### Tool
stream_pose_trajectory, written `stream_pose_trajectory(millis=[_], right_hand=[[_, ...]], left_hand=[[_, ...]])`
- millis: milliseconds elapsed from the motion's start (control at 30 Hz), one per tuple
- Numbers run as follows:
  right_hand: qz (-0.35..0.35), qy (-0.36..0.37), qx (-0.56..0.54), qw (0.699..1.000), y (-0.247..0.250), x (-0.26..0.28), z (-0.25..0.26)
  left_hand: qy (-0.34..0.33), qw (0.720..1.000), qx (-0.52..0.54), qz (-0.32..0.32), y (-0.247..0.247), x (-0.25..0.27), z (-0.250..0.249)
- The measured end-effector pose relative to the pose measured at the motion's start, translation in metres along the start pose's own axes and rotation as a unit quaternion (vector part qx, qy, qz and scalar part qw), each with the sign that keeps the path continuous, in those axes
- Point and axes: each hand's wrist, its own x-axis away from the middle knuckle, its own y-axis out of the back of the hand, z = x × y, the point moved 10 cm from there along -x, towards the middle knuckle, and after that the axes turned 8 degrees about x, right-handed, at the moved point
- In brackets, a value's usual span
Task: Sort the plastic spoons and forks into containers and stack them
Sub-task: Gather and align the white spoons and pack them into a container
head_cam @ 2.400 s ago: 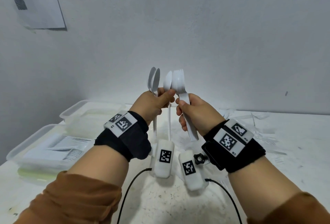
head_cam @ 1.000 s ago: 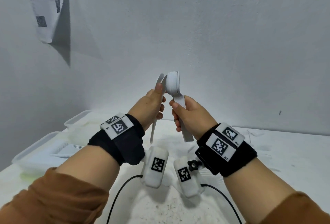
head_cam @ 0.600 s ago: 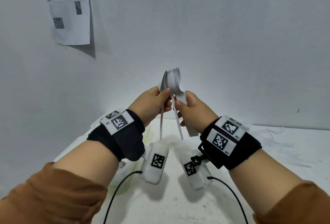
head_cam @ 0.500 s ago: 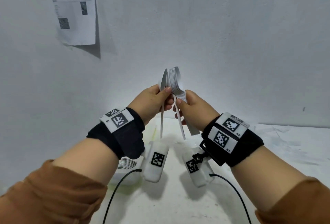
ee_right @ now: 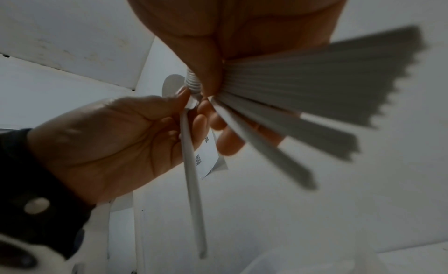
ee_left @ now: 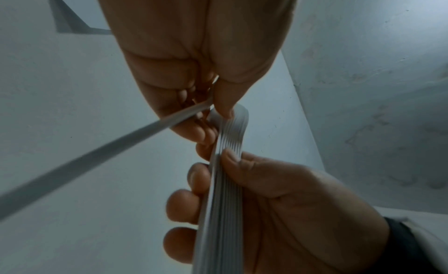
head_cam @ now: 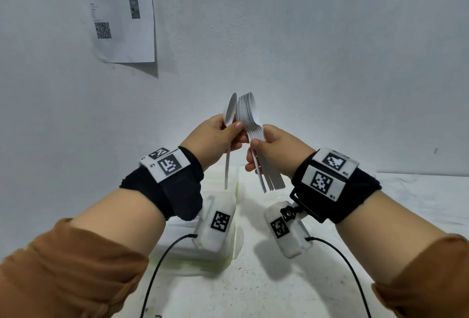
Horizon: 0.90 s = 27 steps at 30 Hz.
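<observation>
Both hands are raised in front of the wall. My right hand (head_cam: 269, 145) grips a nested stack of several white plastic spoons (head_cam: 250, 112) by the handles, bowls up; the handles fan out below the fist (ee_right: 322, 82). My left hand (head_cam: 218, 137) pinches one single white spoon (head_cam: 229, 114) near its neck, bowl up, handle hanging down (ee_left: 97, 153). Its bowl stands just left of the stack, almost touching. The left thumb lies against the stack's necks (ee_left: 225, 105).
A clear plastic container (head_cam: 203, 254) with white cutlery sits on the white table (head_cam: 406, 203) below my left wrist, mostly hidden. A printed sheet (head_cam: 121, 13) is taped to the wall at upper left. Cables run from the wrist cameras.
The loose spoons seen earlier in my left hand have joined the right hand's stack, leaving one. My view swung left, so the containers slid under my left arm.
</observation>
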Motion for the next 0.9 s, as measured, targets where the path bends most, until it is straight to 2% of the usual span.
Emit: stream_pose_trajectory(millis=[100,233,500,667,767,900], right_hand=[[-0.014,-0.003,-0.021,1.0,0.003,0.0,0.002],[-0.032,0.007,0.008,0.999,0.012,-0.005,0.004],[-0.024,0.027,0.035,0.999,0.027,-0.015,0.005],[-0.006,0.041,0.009,0.999,0.035,-0.021,0.007],[0.006,0.041,0.021,0.999,0.035,-0.025,0.006],[0.005,0.036,0.056,0.998,0.039,-0.03,0.001]], left_hand=[[0.005,1.0,0.005,-0.006,0.003,-0.002,-0.001],[0.012,0.999,0.016,-0.031,0.007,-0.007,-0.002],[0.052,0.997,0.056,-0.02,-0.003,-0.02,0.003],[0.038,0.999,0.004,0.006,-0.014,-0.032,-0.002],[0.023,0.998,-0.055,0.026,-0.021,-0.038,-0.007],[0.017,0.995,-0.1,0.019,-0.019,-0.046,-0.01]])
